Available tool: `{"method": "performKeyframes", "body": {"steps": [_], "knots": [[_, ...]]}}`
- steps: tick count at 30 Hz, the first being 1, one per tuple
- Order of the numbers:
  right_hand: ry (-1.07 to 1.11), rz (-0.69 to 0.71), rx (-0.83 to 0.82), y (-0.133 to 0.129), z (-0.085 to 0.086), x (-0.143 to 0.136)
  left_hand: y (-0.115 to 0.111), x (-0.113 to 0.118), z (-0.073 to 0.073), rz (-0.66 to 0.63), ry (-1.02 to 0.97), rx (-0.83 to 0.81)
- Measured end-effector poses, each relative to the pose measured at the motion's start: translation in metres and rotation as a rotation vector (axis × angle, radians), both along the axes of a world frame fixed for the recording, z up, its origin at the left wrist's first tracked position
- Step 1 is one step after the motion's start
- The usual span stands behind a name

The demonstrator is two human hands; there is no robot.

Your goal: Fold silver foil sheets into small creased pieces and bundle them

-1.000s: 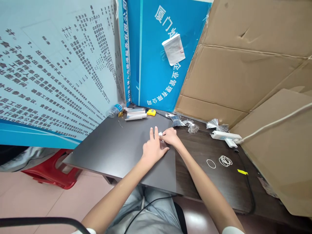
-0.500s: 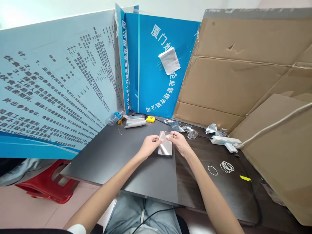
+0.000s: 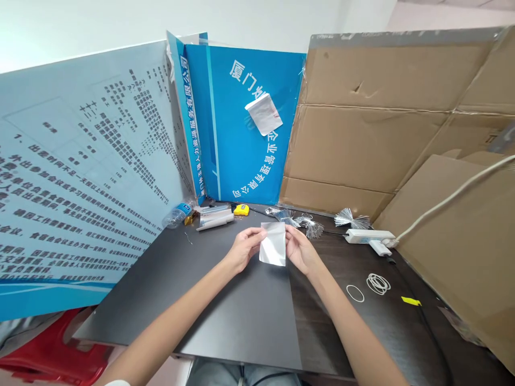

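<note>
Small, thin, rectangular silvery-white sheet [image 3: 272, 246], upright in format, taller than wide. Surface smooth and glossy: a pale, bright sheen over the lower part, duller grey towards the top, faint soft creasing across the face. Right edge fairly straight. Single layer or flat pouch: cannot tell.

Position: between the two bare hands, in front of the person, over the worktop [image 3: 209, 300], near the seam where its plain grey part meets the dark brown wood-grain part. Whether the bottom edge touches the surface: cannot tell.

Left hand [image 3: 243, 249]: fingers drawn together, pinching the sheet's left edge in its upper half; thumb tip laps onto the near face. Right hand [image 3: 301, 247]: fingers closed narrowly on the right edge, close to the upper right corner. Lower half of the sheet extends below both grips, clear of the fingers.

Beyond the hands, towards the back: yellow plastic tape measure [image 3: 241, 209]; fanned bundle of thin silvery strips [image 3: 314, 228], just past the right hand. Further right, white plastic power strip [image 3: 370, 237]; nearer the person, loose cluster of thin white rings [image 3: 378, 284], well apart from the right hand.
</note>
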State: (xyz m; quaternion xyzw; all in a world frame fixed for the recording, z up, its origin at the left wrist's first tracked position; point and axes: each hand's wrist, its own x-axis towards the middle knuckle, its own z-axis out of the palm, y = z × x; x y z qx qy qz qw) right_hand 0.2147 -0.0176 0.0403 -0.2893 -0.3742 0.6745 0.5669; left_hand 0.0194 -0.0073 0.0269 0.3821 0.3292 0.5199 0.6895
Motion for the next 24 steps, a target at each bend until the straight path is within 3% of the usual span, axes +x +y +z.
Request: {"method": "performKeyframes", "body": {"steps": [6, 12, 24], "knots": [[0.098, 0.086, -0.095, -0.011, -0.011, -0.024, -0.004, 0.009, -0.006, 0.133, -0.190, -0.069], [0.266, 0.224, -0.244, -0.022, -0.014, -0.040, -0.010, 0.006, -0.004, 0.166, -0.223, -0.096], [-0.114, 0.109, -0.097, -0.033, -0.016, -0.048, -0.019, -0.001, 0.007, 0.204, -0.065, -0.024]]}}
